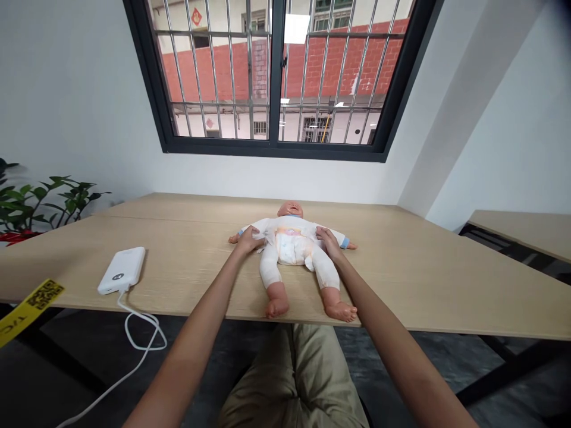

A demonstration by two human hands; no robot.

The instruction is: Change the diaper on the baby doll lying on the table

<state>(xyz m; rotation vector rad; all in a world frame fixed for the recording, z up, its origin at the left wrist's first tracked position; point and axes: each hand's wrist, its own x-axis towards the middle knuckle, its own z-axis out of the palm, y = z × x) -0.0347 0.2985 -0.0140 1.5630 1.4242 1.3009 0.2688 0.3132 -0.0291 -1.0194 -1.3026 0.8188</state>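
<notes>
A baby doll (289, 209) lies on its back on the table, head toward the window and bare feet at the front edge. It wears a white suit with blue cuffs. Around its hips is a white diaper (292, 248) with a coloured print along the waist. My left hand (250, 239) is closed at the side of the diaper, thumb and fingers pinching its white edge. On the opposite side, my right hand (329, 242) has its fingers closed on the diaper's other edge, partly hidden. Both forearms reach past the doll's legs.
A white power bank (122, 270) lies at the table's left, its white cable (147, 348) hanging over the front edge. A potted plant (49, 199) stands far left. The wooden table (423, 273) runs up to the wall below a barred window (276, 148).
</notes>
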